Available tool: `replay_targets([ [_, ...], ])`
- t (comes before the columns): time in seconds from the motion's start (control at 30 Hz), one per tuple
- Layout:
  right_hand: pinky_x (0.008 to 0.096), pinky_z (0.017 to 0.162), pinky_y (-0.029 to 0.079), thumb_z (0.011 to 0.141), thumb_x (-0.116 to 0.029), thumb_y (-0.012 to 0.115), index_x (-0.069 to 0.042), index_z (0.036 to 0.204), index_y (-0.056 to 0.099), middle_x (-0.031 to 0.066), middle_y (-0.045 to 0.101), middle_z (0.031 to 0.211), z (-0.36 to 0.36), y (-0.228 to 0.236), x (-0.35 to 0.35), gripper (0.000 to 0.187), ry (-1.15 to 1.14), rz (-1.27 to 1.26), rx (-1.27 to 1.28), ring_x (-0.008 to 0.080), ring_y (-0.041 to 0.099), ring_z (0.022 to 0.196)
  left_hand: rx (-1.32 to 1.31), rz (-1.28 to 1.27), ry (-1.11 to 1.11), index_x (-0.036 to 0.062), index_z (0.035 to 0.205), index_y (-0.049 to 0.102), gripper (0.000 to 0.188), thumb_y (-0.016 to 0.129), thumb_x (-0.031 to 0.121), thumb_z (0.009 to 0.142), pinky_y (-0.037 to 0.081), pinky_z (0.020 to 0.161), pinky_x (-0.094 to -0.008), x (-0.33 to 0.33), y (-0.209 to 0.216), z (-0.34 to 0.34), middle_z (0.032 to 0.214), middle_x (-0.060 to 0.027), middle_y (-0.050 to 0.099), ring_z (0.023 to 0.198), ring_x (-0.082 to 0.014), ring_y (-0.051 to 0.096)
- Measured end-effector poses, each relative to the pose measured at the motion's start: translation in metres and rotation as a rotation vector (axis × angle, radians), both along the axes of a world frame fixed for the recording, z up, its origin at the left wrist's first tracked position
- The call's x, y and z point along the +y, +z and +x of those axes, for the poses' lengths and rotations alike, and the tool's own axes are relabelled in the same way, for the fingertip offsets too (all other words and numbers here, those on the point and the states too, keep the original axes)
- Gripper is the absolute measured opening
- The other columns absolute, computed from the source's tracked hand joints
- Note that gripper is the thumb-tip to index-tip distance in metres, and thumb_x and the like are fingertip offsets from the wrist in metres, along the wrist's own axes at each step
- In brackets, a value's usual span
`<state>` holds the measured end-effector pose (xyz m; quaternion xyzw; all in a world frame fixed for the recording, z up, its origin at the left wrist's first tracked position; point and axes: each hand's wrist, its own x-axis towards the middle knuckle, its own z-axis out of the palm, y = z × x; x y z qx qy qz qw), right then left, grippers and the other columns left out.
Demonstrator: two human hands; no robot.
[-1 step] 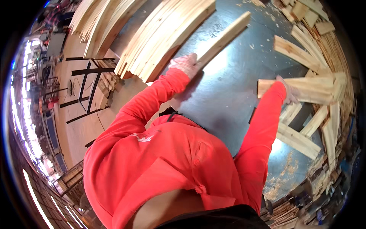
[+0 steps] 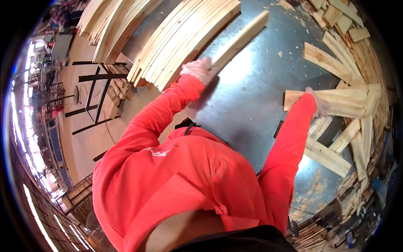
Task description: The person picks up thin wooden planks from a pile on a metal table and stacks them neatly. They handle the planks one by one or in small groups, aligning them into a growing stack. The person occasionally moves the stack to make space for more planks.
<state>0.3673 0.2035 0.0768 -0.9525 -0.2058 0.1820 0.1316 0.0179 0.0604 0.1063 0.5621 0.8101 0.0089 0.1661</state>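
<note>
My left hand (image 2: 197, 70), in a pale glove, grips the near end of a narrow wooden board (image 2: 240, 41). The board slants away to the upper right, beside a neat row of long boards (image 2: 184, 40) standing close together. At the right, my gloved right hand (image 2: 320, 104) is closed over the edge of a wider wooden plank (image 2: 346, 101). Its fingertips are partly hidden by the wood and my sleeve. That plank lies across other loose pieces.
Under the wood is a grey metal tabletop (image 2: 252, 88) with scattered shavings. Loose planks (image 2: 327, 156) and offcuts (image 2: 333, 16) heap along its right side. Another bundle of boards (image 2: 126, 25) stands at the upper left, near a black metal frame (image 2: 98, 92).
My left hand and its board have shifted slightly left, closer to the row of boards. My right hand has barely moved.
</note>
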Motion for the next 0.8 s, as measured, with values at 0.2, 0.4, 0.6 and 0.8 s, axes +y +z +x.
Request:
replay_targets([
  [0.2,0.0426,0.090,0.054,0.062,-0.020,0.089,-0.009,0.153,0.018,0.0158,0.048,0.135,-0.050,-0.051,-0.127,0.116,0.271,1.004,0.928,0.0324,0.061,0.103,0.530,0.478,-0.295,0.0089,0.132,0.047,0.063,0.070,0.030,0.079,0.049,0.088,-0.0489,-0.024,-0.027,-0.089,0.115,-0.0199,0.060,0.103,-0.0337,0.062],
  [0.4,0.0419,0.088,0.054,0.083,-0.014,0.059,0.004,0.130,0.048,0.0183,0.062,0.112,-0.132,-0.014,-0.185,0.052,0.178,0.643,1.900,0.0318,0.063,0.097,-1.313,0.002,0.127,-0.0017,0.140,0.040,0.083,0.075,0.043,0.080,0.047,0.097,-0.0405,-0.028,-0.021,0.006,0.124,-0.0198,0.060,0.114,-0.0306,0.058],
  [0.6,0.0437,0.086,0.056,0.087,-0.017,0.064,0.004,0.120,0.054,0.0197,0.063,0.110,-0.157,-0.036,-0.173,0.040,0.009,0.569,1.976,0.0318,0.065,0.096,-1.495,-0.299,-0.047,0.0091,0.128,0.061,0.059,0.067,0.049,0.085,0.049,0.092,-0.0390,-0.015,-0.086,-0.003,0.111,-0.0188,0.068,0.103,-0.0343,0.064],
  [0.8,0.0395,0.103,0.041,0.096,-0.040,0.047,-0.003,0.138,0.043,0.0267,0.055,0.124,-0.221,-0.111,-0.162,0.055,1.330,0.283,0.463,0.0394,0.052,0.118,-0.552,-0.243,-0.156,0.0128,0.136,0.049,0.060,0.063,0.046,0.089,0.045,0.097,-0.0373,-0.032,-0.032,-0.026,0.128,-0.0181,0.060,0.119,-0.0316,0.057],
])
